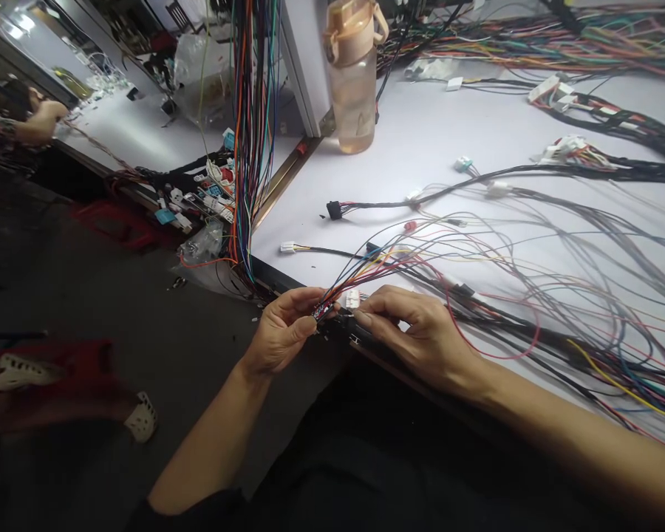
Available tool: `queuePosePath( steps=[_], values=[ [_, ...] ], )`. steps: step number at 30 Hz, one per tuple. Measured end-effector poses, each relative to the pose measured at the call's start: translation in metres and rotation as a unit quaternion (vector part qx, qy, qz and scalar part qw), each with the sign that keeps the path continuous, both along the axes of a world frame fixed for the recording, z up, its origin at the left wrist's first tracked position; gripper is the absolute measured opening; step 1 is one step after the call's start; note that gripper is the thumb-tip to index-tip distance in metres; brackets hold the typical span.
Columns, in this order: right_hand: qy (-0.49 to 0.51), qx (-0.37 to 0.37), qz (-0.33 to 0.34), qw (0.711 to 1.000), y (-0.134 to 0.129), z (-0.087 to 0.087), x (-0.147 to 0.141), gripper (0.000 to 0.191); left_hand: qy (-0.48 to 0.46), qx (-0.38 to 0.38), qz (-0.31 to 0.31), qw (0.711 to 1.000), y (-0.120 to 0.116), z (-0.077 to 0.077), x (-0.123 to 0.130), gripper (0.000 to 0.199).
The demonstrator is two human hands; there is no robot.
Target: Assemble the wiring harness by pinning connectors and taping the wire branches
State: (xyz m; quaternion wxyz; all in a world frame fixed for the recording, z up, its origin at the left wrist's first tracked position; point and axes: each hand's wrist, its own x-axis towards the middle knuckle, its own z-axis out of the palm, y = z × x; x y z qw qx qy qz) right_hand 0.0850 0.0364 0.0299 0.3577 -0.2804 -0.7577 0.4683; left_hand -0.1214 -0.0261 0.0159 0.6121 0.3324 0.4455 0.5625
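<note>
My left hand (282,329) is closed around a small dark wire connector (322,310) at the table's front edge. Several coloured wires (360,275) run out of its back and arch to the right over the table. Just right of it, my right hand (407,325) pinches with thumb and forefinger near a thin wire end, which is too small to make out clearly. A white connector (353,298) lies right by the right fingertips. A red wire (479,353) loops over beside my right wrist.
A water bottle (353,96) stands at the back by a post. Black-wrapped harness branches (388,205) with connectors spread over the white table (415,133). A hanging wire bundle (249,133) is at the left. Another person's arm (41,122) shows at far left, near a red stool (116,222).
</note>
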Motion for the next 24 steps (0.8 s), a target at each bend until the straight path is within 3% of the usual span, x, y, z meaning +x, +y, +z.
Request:
queuePosePath(
  steps=[9,16,24],
  values=[
    [-0.006,0.016,-0.025,1.0,-0.003,0.002,-0.001,0.013,0.054,0.031,-0.018,0.998,0.0,-0.007,-0.005,0.038],
    [-0.028,0.04,-0.033,0.998,-0.005,-0.001,-0.001,0.012,0.112,0.075,-0.054,0.989,0.002,0.002,0.0,0.042],
    [-0.036,0.026,-0.009,0.999,-0.006,0.001,-0.001,0.014,0.115,0.064,-0.049,0.99,0.003,0.007,0.003,0.041]
  ],
)
